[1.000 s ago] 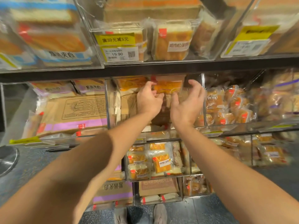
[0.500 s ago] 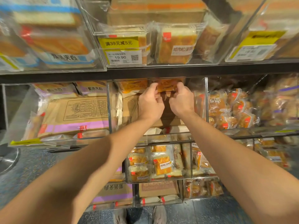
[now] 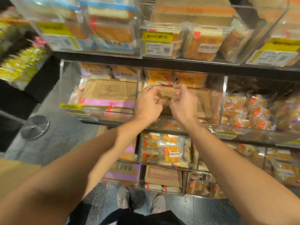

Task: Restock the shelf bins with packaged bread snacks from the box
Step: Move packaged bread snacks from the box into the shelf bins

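Both my hands reach into the middle clear shelf bin [image 3: 138, 95]. My left hand [image 3: 149, 103] and my right hand [image 3: 183, 103] hover side by side over a brown cardboard box [image 3: 167, 95] lying in that bin. Their fingers are loosely curled and I see nothing held in them. Two orange packaged bread snacks [image 3: 159, 77] [image 3: 191, 78] stand at the back of the bin, just beyond my fingertips.
Left bin holds purple-striped cartons [image 3: 107, 96]; right bin holds small wrapped buns [image 3: 243, 111]. The upper shelf [image 3: 178, 62] overhangs with bread packs and yellow price tags [image 3: 157, 36]. Lower bins [image 3: 165, 150] hold more orange packs. My shoes [image 3: 123, 198] are on the grey floor beside a round metal stand base [image 3: 34, 126].
My hands pushed an orange pack to the back of the bin, let it go and drew back toward me. The camera swung left and down.
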Available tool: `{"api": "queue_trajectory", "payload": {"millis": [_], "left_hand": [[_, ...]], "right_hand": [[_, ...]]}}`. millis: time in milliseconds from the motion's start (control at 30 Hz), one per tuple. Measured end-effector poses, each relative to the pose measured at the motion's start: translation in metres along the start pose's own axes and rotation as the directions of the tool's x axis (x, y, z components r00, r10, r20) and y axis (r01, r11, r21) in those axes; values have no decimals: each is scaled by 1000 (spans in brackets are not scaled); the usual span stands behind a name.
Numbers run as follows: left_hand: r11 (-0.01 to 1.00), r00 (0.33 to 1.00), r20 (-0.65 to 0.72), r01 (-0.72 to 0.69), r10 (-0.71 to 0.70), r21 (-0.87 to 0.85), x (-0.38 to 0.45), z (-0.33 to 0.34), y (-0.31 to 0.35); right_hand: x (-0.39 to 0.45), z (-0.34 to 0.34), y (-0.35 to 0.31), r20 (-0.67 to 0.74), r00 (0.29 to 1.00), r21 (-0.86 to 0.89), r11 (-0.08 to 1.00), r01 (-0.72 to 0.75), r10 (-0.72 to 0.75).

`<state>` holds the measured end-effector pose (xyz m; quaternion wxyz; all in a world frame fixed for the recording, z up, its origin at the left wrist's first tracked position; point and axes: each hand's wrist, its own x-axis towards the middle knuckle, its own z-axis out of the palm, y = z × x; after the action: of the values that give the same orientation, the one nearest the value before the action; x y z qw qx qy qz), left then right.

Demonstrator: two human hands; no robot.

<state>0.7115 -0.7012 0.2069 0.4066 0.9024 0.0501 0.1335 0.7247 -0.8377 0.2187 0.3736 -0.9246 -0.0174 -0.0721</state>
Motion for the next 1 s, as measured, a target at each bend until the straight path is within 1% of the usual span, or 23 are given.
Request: {"api": "queue_trajectory", "payload": {"millis": [100, 167, 267, 400, 500, 567, 633, 700, 800, 867, 933, 1000], "left_hand": [[998, 986, -158, -58, 61, 22, -36, -48, -20], [999, 974, -223, -38, 46, 37, -62, -79, -44], [994, 947, -311, 100, -82, 43, -114, -125, -91], [953, 878, -397, 303, -269, 23, -211, -194, -154], [881, 791, -448, 474, -418, 15, -301, -246, -201], [829, 728, -473, 559, -496, -10, -365, -281, -229], [776, 670, -469, 629, -576, -53, -428, -316, -257], [708, 604, -466, 702, -647, -75, -488, -350, -285], [625, 512, -519, 778, -684, -56, -569, -399, -315], [581, 471, -558, 813, -683, -25, -612, -429, -330], [525, 432, -559, 851, -708, -7, -646, -455, -344], [477, 383, -554, 878, -740, -30, -673, -475, -361]], "right_hand": [[-31, 20, -28, 37, 983, 37, 983, 178, -179], [-55, 40, -49, 53, 953, 60, 953, 296, -299], [-99, 79, -85, 134, 904, 52, 914, 403, -407], [-179, 139, -134, 254, 816, 83, 852, 517, -519], [-258, 189, -171, 391, 739, 143, 830, 540, -548], [-318, 219, -197, 478, 681, 166, 818, 550, -555], [-380, 249, -225, 553, 605, 205, 798, 567, -573], [-442, 276, -252, 639, 528, 222, 791, 570, -559], [-527, 312, -290, 696, 438, 269, 772, 576, -569], [-572, 333, -315, 762, 354, 259, 756, 601, -543], [-606, 354, -339, 793, 272, 275, 718, 639, -545], [-631, 377, -359, 819, 211, 296, 708, 641, -533]]}}
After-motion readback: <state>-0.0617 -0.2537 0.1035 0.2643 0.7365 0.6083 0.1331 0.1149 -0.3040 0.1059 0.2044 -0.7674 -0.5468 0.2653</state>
